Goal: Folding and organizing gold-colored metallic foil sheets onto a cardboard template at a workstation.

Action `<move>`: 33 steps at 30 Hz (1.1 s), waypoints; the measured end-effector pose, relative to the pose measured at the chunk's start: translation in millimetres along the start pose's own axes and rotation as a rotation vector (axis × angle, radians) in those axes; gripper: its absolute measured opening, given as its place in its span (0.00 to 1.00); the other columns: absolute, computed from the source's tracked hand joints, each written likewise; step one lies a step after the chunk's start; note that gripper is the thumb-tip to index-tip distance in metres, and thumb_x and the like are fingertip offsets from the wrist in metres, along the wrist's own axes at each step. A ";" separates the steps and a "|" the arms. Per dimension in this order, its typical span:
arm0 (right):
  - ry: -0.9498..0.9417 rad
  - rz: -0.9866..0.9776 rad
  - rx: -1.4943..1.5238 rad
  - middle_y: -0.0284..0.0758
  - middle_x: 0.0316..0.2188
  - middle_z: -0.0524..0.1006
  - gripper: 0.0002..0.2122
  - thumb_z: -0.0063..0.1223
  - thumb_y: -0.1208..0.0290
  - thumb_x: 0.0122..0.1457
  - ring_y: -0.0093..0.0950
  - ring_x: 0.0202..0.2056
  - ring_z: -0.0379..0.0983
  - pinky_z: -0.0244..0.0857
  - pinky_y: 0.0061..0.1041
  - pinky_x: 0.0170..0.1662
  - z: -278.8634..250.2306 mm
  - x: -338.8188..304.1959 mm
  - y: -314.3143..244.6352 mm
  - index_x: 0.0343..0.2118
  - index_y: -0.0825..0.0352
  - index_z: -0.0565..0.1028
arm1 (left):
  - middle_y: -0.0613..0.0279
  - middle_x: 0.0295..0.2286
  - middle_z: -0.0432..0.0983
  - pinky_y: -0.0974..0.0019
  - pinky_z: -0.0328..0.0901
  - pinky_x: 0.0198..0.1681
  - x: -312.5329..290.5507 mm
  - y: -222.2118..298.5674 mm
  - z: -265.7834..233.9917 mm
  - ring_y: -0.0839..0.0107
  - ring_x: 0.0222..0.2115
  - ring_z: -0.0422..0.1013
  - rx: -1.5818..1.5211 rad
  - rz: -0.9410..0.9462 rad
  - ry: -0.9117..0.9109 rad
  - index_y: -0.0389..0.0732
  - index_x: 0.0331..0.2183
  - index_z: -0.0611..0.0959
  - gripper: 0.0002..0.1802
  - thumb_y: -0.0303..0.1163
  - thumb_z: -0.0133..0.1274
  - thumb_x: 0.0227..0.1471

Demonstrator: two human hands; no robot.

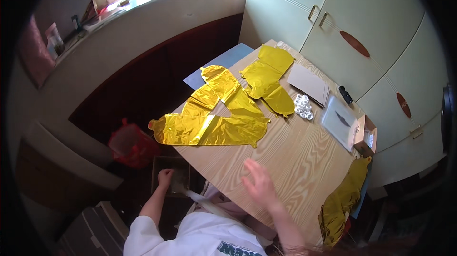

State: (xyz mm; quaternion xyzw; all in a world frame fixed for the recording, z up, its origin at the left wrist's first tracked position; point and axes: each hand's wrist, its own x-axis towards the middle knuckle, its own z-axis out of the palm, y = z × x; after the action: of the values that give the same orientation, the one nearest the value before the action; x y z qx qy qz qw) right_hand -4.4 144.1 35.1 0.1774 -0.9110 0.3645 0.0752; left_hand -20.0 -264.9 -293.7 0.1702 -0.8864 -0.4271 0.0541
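My right hand (259, 182) hovers over the near edge of the wooden table (285, 175), fingers apart and holding nothing. Down at the left, my left hand (165, 178) is closed above an open cardboard box (156, 184); whatever its fingers may pinch is too small to see. Some clear plastic shows inside that box. Nearest to my right hand on the tabletop lies a large flat gold foil balloon (223, 130), creased and overhanging the left edge. Beyond it a second flat gold foil balloon (266, 77) is spread out.
Small white rolls (303, 107), grey cardboard sheets (307, 83), a clear plastic sleeve (339, 122), a black object (345, 95) and a small cardboard box (365, 134) line the right side. Another gold foil balloon (346, 199) hangs there. A red bag (133, 144) stands left, below the table.
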 end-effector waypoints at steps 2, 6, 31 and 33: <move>-0.043 0.016 -0.097 0.44 0.58 0.66 0.24 0.49 0.62 0.61 0.43 0.59 0.60 0.54 0.40 0.61 -3.1 38.3 34.9 0.57 0.68 0.66 | 0.48 0.30 0.79 0.57 0.69 0.36 12.5 -63.4 13.3 0.53 0.30 0.76 0.062 -0.263 0.120 0.40 0.31 0.87 0.12 0.37 0.58 0.46; 0.020 -0.017 -0.370 0.40 0.60 0.64 0.26 0.46 0.56 0.62 0.41 0.63 0.56 0.46 0.43 0.65 -5.3 94.8 90.7 0.59 0.66 0.65 | 0.51 0.29 0.79 0.59 0.70 0.36 38.5 -90.9 39.4 0.57 0.29 0.76 0.053 -0.559 -0.115 0.36 0.33 0.84 0.13 0.35 0.54 0.49; 0.480 -0.206 -0.325 0.24 0.36 0.75 0.09 0.64 0.58 0.49 0.28 0.42 0.67 0.57 0.32 0.45 -19.2 177.6 31.4 0.23 0.58 0.81 | 0.51 0.45 0.70 0.56 0.61 0.51 13.2 381.6 -105.6 0.57 0.46 0.67 0.038 0.914 0.356 0.39 0.47 0.74 0.30 0.33 0.64 0.39; 0.511 -0.241 -0.340 0.25 0.35 0.76 0.10 0.63 0.57 0.50 0.28 0.41 0.67 0.58 0.31 0.44 -21.5 187.6 16.8 0.23 0.57 0.81 | 0.52 0.45 0.71 0.56 0.61 0.51 7.7 422.0 -73.0 0.60 0.47 0.68 0.326 1.036 0.369 0.40 0.52 0.71 0.34 0.31 0.61 0.41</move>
State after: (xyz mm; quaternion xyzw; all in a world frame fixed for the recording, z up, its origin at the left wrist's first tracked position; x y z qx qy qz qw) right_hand -184.2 119.9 89.9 0.1716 -0.8829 0.2285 0.3726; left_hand -117.5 -77.8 79.1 -0.2086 -0.8844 -0.1656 0.3832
